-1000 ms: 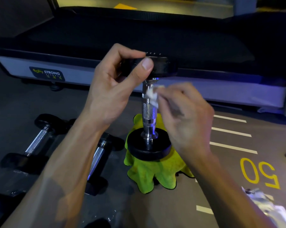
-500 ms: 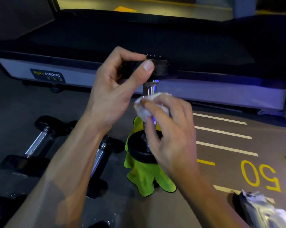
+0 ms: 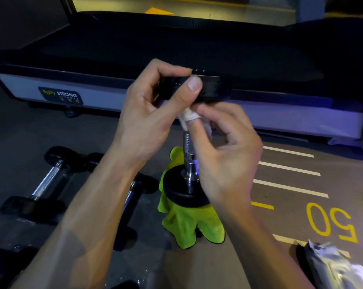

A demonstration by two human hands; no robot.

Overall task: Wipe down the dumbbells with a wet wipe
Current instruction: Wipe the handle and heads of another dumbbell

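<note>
- The dumbbell (image 3: 190, 142) is stood on end on a green cloth (image 3: 189, 224) laid on the floor, and it is kept upright only by the left hand (image 3: 147, 113); a tip-over is judged the main risk, since the soft, bunched cloth gives an uneven footing and a sideways push from the wiping could carry the top head out of the pinch.
- If the dumbbell falls, it would be expected to land on the other dumbbells (image 3: 51, 180) lying just left of the left fingers' wrist, or to roll toward the treadmill (image 3: 176, 49) beyond the fingers.
- The wet wipe (image 3: 188, 116) is small and crumpled; it could be dropped, or dragged off the bar by the knurling, if the pressure is eased.
- The underside of the top head, right above the right fingers, could be missed, as it is largely hidden by both hands.
- Left fingers (image 3: 194, 84): curled and clamped on the rim of the top head, with the thumb pressed on its near edge and the other fingers wrapped over the top.
- Right hand (image 3: 224, 147): the fingers are bent together and the wipe is pinched between thumb and forefinger, held against the top of the bar just below the head.
- A foil packet (image 3: 333, 265) lies on the floor, well below and right of the right fingers.
</note>
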